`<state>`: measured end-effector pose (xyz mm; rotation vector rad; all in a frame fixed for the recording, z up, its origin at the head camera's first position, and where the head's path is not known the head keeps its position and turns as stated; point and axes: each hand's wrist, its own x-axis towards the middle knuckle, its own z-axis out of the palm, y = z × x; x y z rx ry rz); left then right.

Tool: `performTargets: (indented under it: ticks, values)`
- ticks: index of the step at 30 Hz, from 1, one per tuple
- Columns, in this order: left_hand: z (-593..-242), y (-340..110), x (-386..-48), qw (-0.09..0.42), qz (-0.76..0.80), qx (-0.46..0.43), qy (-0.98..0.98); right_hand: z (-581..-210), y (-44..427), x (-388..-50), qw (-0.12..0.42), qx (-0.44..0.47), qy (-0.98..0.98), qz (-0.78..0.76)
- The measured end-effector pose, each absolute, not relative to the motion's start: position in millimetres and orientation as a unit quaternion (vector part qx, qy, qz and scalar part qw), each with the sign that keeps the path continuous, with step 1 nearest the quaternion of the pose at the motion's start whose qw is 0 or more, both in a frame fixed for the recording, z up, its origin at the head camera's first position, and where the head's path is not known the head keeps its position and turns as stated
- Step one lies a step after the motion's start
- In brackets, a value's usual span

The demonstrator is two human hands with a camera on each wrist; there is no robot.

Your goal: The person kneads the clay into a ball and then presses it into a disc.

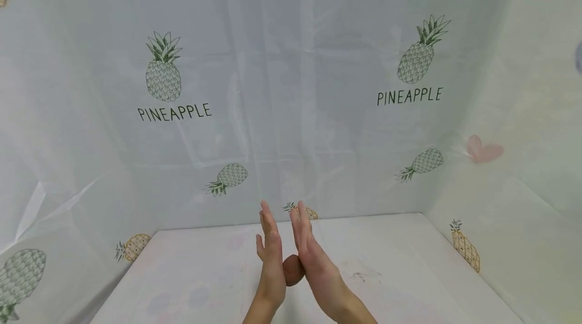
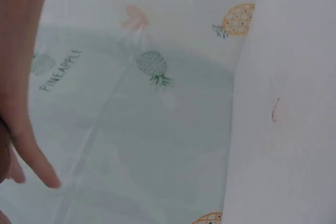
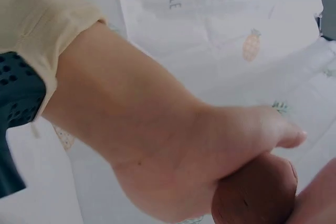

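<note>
A smooth brown ball (image 1: 293,270), which looks like clay, sits between the two palms above the table. On its left side my left hand (image 1: 272,263) presses it with a flat palm, fingers straight and pointing away. My right hand (image 1: 318,266) bears on the other side, its fingers also extended. The fingertips of the two hands stand apart. In the right wrist view the ball (image 3: 254,192) shows larger, caught between two palms, with a small dark mark on its surface. Only a sliver of it appears at the edge of the left wrist view.
A white-covered table (image 1: 204,268) lies beneath the hands. Brown smudges (image 1: 359,276) mark its cover to the right. Pale sheets printed with pineapples (image 1: 163,79) hang behind and at both sides. A beige sleeve (image 3: 47,9) and a dark perforated wrist mount (image 3: 21,90) show in the right wrist view.
</note>
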<state>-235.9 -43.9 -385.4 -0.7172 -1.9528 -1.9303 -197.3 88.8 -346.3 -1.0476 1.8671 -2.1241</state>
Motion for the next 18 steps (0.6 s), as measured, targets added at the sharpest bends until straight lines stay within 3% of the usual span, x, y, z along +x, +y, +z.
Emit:
performTargets:
  ticks: [6, 13, 18]
  values:
    - [-387, -28, -220, 0.116, -0.658, -0.296, -0.683, -345, 96, -202, -0.009, -0.363, 0.585, -0.725]
    - [-375, -26, -195, 0.040, -0.691, -0.311, -0.652, -345, 101, -206, -0.039, -0.366, 0.573, -0.732]
    - [-369, -28, -188, 0.041, -0.690, -0.337, -0.639, -352, 99, -212, -0.046, -0.337, 0.595, -0.728]
